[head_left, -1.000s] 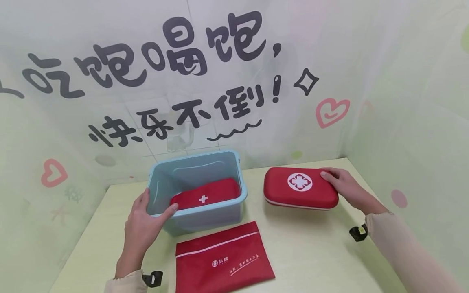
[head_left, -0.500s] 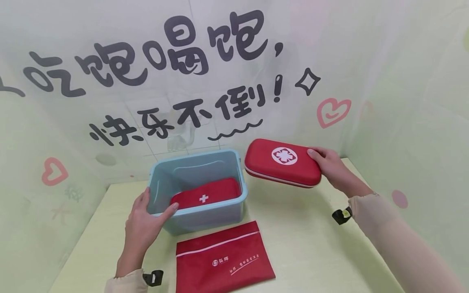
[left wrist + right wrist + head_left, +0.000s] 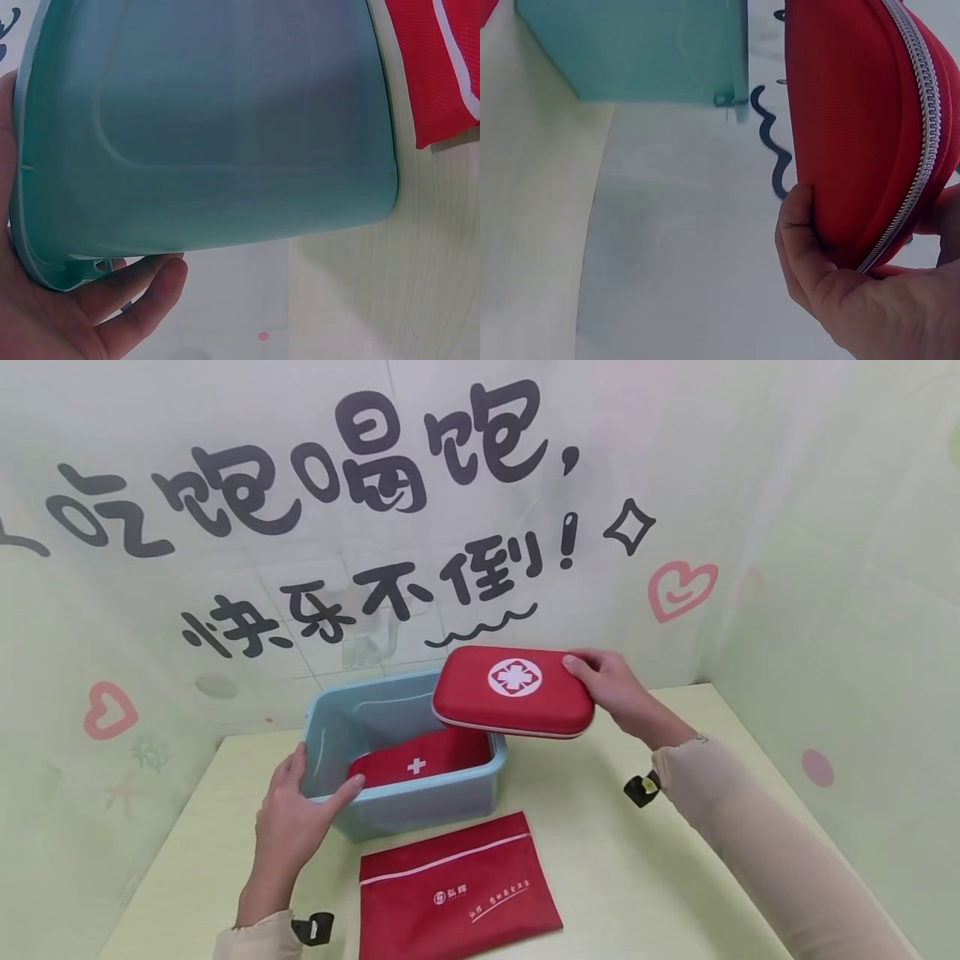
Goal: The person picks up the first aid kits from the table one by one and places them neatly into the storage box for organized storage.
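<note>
Near centre, toward 5 o'clock, the case (image 3: pixel 517 706) has a matt, finely woven cloth skin; its zip (image 3: pixel 930 112) looks metallic, with shiny teeth. At 7 o'clock, the bin (image 3: pixel 420 806) appears smooth plastic with a soft sheen. At 6 o'clock, the flat pouch (image 3: pixel 461 893) is textured cloth. The table (image 3: pixel 637 860) shows smooth, wood-like grain.

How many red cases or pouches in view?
3: a zipped case held in the right grip; a white-cross pouch inside the blue bin; a flat pouch on the table, in front of the bin. More could be hidden inside the bin.
</note>
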A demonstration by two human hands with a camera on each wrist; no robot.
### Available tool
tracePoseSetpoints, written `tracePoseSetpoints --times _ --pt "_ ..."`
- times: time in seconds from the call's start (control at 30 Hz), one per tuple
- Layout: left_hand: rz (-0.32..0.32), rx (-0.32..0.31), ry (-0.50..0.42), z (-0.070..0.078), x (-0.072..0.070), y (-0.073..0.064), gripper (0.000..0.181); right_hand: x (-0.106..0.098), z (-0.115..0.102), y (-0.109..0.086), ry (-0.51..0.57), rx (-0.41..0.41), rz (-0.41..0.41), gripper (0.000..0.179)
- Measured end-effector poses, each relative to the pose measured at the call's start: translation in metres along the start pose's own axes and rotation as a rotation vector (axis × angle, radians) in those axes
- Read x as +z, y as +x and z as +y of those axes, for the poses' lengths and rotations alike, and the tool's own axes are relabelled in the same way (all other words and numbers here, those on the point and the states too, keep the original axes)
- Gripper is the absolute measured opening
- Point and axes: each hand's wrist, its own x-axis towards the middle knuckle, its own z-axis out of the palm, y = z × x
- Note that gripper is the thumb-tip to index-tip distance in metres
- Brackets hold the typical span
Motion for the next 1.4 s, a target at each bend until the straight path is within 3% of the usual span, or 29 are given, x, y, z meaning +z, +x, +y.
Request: tracePoseSetpoints --times 0.37,0.77,1.07,1.4 --pt "-0.002 -0.003 0.004 0.000 0.000 0.000 0.110 0.054 -0.016 0.008 0.020 0.012 -0.036 0.046" --pt "-0.002 0.001 0.003 0.000 0.000 -0.001 0.111 0.097 -0.022 0.016 -0.011 0.029 -0.043 0.044" --pt "-0.009 -0.005 -0.002 0.001 0.001 -0.001 0.111 0.118 -0.024 0.021 -0.055 0.002 -0.075 0.042" --pt "-0.005 -0.003 0.002 -0.001 0.002 0.000 0.111 0.126 -0.023 0.019 -0.068 -0.012 -0.088 0.043"
